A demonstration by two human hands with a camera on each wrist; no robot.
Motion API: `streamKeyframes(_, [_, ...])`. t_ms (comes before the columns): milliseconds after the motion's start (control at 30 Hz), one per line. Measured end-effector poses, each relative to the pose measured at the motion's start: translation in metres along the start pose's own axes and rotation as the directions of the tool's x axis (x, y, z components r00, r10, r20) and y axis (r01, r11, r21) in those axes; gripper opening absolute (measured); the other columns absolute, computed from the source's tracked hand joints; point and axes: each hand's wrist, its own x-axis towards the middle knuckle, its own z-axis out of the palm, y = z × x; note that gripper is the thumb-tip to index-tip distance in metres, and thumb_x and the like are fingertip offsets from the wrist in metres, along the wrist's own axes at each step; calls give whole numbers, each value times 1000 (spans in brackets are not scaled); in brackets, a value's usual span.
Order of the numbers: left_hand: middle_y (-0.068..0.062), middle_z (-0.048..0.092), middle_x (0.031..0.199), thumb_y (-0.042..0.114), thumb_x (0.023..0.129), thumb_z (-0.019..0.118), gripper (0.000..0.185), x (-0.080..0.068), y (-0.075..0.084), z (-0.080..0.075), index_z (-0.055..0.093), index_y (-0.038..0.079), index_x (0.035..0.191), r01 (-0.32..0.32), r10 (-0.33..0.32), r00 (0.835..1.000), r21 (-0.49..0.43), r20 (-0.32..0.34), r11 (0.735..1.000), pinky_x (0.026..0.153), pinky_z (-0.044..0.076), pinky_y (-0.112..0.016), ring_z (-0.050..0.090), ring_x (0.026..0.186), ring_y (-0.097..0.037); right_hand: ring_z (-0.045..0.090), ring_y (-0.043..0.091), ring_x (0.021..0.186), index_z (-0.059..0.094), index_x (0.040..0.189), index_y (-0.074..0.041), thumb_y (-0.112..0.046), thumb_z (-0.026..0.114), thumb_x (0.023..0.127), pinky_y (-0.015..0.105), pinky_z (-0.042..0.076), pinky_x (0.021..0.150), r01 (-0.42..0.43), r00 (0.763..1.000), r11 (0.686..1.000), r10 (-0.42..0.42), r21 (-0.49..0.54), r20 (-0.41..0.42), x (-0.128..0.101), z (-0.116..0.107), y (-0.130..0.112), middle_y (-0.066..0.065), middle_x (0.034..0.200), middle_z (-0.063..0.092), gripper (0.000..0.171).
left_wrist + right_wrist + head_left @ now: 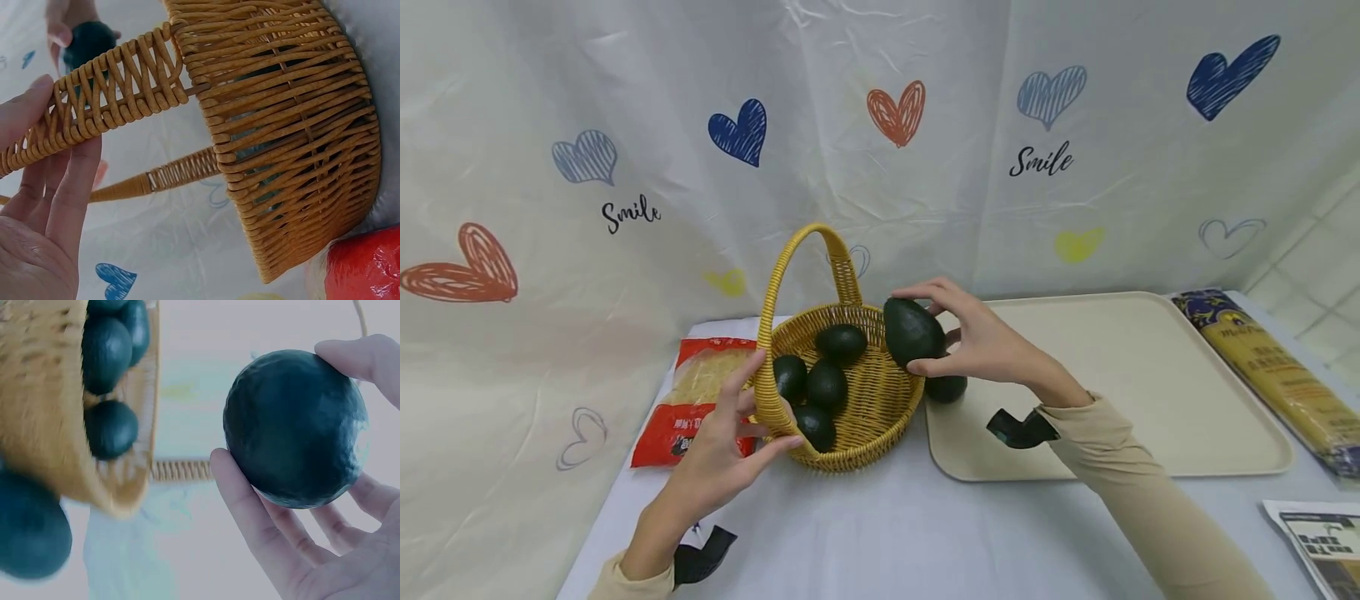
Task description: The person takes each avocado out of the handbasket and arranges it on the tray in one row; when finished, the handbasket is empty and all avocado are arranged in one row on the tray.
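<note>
My right hand (988,340) grips a dark green avocado (913,332) between thumb and fingers, above the right rim of the wicker basket. In the right wrist view this avocado (294,428) hangs clear of the basket. My left hand (721,437) holds the handle of the yellow wicker basket (880,400); thumb and fingers lie around the handle (119,84) in the left wrist view. Several avocados (827,387) lie inside the basket. Another avocado (946,388) sits on the beige tray (1112,383) at its left edge, partly hidden below my right hand.
Left of the basket lies a red packet of pasta (658,425), partly behind my left hand. A long yellow pasta packet (1270,358) lies along the tray's right side. A printed sheet or packet (1326,542) is at the right front. A curtain with hearts (895,192) hangs behind.
</note>
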Motion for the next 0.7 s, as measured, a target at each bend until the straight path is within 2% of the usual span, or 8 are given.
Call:
streamKeyframes(233, [1,70,98,-11,70,91,121,-1,1,5,19,13,165,-11,11,1000,-13,1,1000,76,63,-26,71,89,-13,52,25,115,52,153,-17,-10,88,84,32,61,83,-103,989,993,96,-60,-113,-44,-40,24,1,145,49,78])
streamKeyframes(367, [2,70,97,-12,71,90,120,0,1,7,19,12,165,-21,21,1000,-27,1,999,76,63,-25,72,88,-13,55,24,110,52,153,-16,-9,88,85,27,62,82,-176,974,983,166,-52,-155,-68,-54,42,3,142,49,77])
streamKeyframes(567, [1,70,102,-11,71,90,122,-1,4,7,17,14,166,21,-21,1000,-8,-12,1000,76,62,-25,72,93,-12,54,30,112,51,152,-11,-12,88,85,24,60,81,-292,944,955,280,-47,-174,-89,-59,69,10,144,50,77])
streamKeyframes(700, [2,69,100,-14,68,90,124,-1,4,7,17,11,165,-12,12,1000,-3,-22,1000,76,62,-24,71,92,-12,53,34,115,51,152,-10,-20,88,86,30,57,82,-353,928,929,333,-109,-168,-95,-55,83,13,142,52,77])
